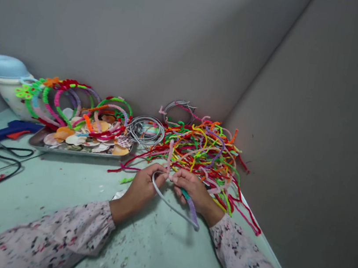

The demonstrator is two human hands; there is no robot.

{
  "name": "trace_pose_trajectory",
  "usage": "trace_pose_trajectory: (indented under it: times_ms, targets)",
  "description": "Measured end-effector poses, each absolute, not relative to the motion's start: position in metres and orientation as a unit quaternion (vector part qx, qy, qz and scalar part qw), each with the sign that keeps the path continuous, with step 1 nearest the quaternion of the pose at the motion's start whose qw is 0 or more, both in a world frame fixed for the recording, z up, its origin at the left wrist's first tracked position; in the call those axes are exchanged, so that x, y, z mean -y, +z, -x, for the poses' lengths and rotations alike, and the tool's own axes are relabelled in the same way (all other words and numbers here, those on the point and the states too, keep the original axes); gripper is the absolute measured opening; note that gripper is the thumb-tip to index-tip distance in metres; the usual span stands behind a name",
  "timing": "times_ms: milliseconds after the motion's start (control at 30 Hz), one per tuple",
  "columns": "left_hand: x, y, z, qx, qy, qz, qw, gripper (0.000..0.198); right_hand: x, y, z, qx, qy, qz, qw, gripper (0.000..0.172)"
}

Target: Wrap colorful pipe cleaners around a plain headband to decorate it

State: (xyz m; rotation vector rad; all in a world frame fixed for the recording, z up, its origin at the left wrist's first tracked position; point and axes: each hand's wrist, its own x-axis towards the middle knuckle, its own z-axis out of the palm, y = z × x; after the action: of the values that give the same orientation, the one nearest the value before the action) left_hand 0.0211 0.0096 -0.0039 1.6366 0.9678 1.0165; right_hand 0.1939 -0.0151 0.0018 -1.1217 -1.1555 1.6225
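Note:
Between my hands is a thin grey headband (173,207), its right part wrapped in purple and teal fuzzy pipe cleaner (191,206). My left hand (148,183) pinches near one end of the bare grey side, thumb against fingers. My right hand (192,190) is closed round the wrapped side, its fingertips pinching a pale pink pipe cleaner (170,155). That pipe cleaner runs between both sets of fingertips, and one end stands upright above them. My fingers hide the exact spot where it meets the band.
Behind my hands lies a tangled heap of coloured pipe cleaners (203,148), with coiled grey bands (148,130) beside it. Left stands a metal tray (79,153) of shells, with finished-looking wrapped headbands (58,104) on it. A blue glue gun (2,131), its cord and a blue-lidded container (9,83) are farther left.

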Motion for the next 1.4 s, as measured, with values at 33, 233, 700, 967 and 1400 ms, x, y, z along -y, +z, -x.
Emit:
trace_pose_trajectory:
  times_ms: [33,233,700,967,1400]
  targets:
    - [-0.01,-0.004,-0.021,-0.397,0.415,-0.668,0.474,0.017,0.015,0.002,-0.194,0.458,0.646,0.448,0.415,0.021]
    - [-0.008,0.001,-0.02,-0.408,0.425,-0.662,0.464,0.014,0.015,0.001,-0.193,0.453,0.647,0.46,0.406,0.021]
    - [-0.01,0.003,-0.018,-0.388,0.42,-0.695,0.436,0.018,0.015,0.0,-0.195,0.465,0.65,0.449,0.4,0.021]
    - [-0.008,0.003,-0.019,-0.392,0.413,-0.699,0.433,0.017,0.015,0.001,-0.194,0.459,0.64,0.463,0.408,0.02]
    - [-0.005,0.013,-0.017,-0.371,0.419,-0.719,0.413,0.019,0.015,0.0,-0.194,0.453,0.653,0.449,0.409,0.019]
